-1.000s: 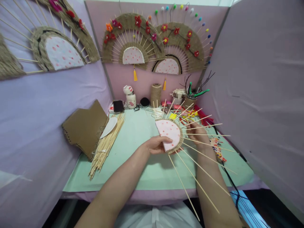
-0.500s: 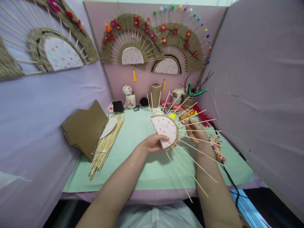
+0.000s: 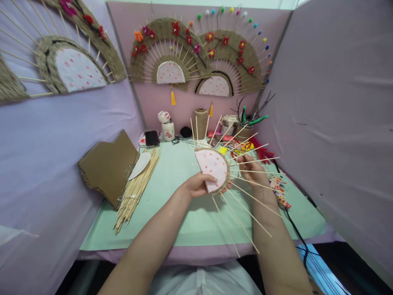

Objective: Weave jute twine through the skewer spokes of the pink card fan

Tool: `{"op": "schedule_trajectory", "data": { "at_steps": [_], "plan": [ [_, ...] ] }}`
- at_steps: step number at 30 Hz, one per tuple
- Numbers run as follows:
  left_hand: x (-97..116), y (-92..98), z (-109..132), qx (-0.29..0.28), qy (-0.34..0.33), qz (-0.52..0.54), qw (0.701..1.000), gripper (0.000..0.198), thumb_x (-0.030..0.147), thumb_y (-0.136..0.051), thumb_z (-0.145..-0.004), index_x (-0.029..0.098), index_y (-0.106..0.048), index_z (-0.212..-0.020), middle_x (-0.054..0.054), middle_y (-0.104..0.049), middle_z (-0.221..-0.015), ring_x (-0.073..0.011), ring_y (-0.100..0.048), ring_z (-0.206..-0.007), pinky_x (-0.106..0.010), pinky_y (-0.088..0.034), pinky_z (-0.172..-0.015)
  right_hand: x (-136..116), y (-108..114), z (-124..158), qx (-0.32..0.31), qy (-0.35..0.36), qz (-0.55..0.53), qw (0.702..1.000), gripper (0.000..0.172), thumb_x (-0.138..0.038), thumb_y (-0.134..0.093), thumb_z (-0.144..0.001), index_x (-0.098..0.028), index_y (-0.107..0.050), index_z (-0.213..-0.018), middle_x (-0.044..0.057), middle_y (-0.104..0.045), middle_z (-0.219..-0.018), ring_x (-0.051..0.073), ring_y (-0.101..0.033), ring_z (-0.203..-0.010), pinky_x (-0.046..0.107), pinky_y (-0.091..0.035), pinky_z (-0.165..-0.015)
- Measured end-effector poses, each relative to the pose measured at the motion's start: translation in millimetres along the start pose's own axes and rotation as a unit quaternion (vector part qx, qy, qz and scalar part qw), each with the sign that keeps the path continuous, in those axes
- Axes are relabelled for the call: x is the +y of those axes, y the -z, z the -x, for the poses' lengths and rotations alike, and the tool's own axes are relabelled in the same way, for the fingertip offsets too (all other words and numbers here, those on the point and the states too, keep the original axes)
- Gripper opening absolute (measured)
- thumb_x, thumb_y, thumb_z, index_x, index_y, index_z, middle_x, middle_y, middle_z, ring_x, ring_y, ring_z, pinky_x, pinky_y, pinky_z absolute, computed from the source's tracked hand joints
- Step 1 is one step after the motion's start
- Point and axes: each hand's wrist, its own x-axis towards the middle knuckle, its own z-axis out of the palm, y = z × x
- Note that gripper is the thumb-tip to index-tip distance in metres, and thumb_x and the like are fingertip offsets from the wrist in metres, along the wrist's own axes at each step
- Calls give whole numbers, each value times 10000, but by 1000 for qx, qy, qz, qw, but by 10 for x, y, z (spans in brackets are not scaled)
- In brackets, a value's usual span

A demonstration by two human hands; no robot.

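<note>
Fan frame (image 3: 213, 166) held just above the table (image 3: 172, 213).
Left hand (image 3: 198, 185) pinches its lower edge; right hand (image 3: 253, 169) curls among the skewer spokes, its grip hidden. Pressed sideways, a thin spoke could snap or pull loose. Beyond: skewer bundle (image 3: 136, 186), twine spool (image 3: 201, 117). No legible writing.

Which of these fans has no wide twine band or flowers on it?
The fan frame in the left hand: its sticks are bare past the pink centre. The wall fans carry woven bands and red flowers.
</note>
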Motion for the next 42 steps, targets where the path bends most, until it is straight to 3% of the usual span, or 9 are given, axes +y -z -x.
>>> {"op": "schedule_trajectory", "data": {
  "at_steps": [7,21,28,31,35,39,42],
  "plan": [
    [5,22,10,4,6,5,1000,508,67,-553,-673,112,-537,-1178,-192,-630,-1137,-247,-650,-921,-323,-512,-714,10,-9,5,7,-10,-22,1000,138,-65,-651,-713,-189,-591,-714,-18,-670,-659,91,-653,-619,116,-550,-527],
    [30,71,9,17,-12,11,1000,481,71,-555,-680,103,-548,-1160,-185,-627,-1136,-242,-643,-933,-329,-505,-732,-65,-75,88,0,-15,-9,1000,126,-125,-693,-691,-185,-595,-741,-29,-664,-661,70,-631,-588,126,-540,-521],
    [205,211,92,78,-63,27,995,463,98,-520,-711,78,-543,-1173,-170,-676,-987,-206,-657,-820,-308,-498,-723,-120,-7,62,-20,-14,-36,999,246,-151,-751,-601,-175,-587,-783,-69,-587,-572,6,-445,-388,83,-361,-335],
    [283,267,129,104,-84,42,990,487,87,-495,-719,80,-518,-1205,-164,-676,-981,-187,-657,-781,-298,-496,-721,-167,-5,94,-31,1,-59,998,220,-184,-746,-619,-180,-591,-775,-82,-578,-576,-8,-404,-372,84,-349,-338],
    [323,273,150,130,-104,60,984,552,53,-474,-709,109,-463,-1258,-155,-659,-1058,-200,-653,-879,-295,-497,-731,-200,-22,143,-57,67,-72,994,197,-182,-738,-631,-204,-612,-781,-77,-626,-659,-16,-411,-390,78,-362,-360],
    [323,262,167,138,-70,56,986,587,42,-487,-694,101,-429,-1275,-166,-644,-1096,-225,-647,-928,-299,-506,-708,-212,-1,141,-66,127,-74,987,177,-165,-720,-651,-202,-643,-807,-59,-676,-728,-17,-398,-372,84,-363,-339],
    [329,270,188,114,-45,46,991,601,49,-508,-687,109,-427,-1279,-174,-635,-1122,-235,-649,-926,-299,-510,-696,-221,46,108,-79,117,-93,986,126,-142,-669,-709,-198,-653,-821,-46,-700,-764,-29,-354,-329,71,-339,-303]
  ]
}}
